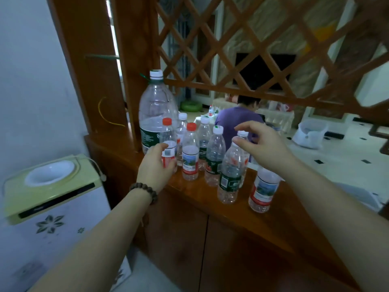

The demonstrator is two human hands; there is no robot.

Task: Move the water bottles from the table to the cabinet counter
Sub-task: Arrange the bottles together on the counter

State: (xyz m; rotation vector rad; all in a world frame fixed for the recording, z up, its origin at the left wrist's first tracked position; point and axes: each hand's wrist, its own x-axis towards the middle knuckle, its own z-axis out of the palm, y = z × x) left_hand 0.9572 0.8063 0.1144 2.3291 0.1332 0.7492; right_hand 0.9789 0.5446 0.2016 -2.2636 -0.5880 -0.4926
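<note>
Both my forearms reached over the cabinet counter (242, 216), where the small water bottles (190, 152) stood upright in a cluster beside one large bottle (155, 110). My left hand (154, 165) wrapped a red-capped bottle (168, 144) at its label, the best hold since such thin, light plastic likely dents. My right hand (263, 144) hovered open and empty just above a clear-capped bottle (231, 167).

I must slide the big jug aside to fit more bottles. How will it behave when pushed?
The big jug looks mostly empty, water showing only low down, so it is probably light for its size. Its thin clear plastic would likely flex under a push. Being tall, it may tip against the small bottles if pushed near the top.
</note>
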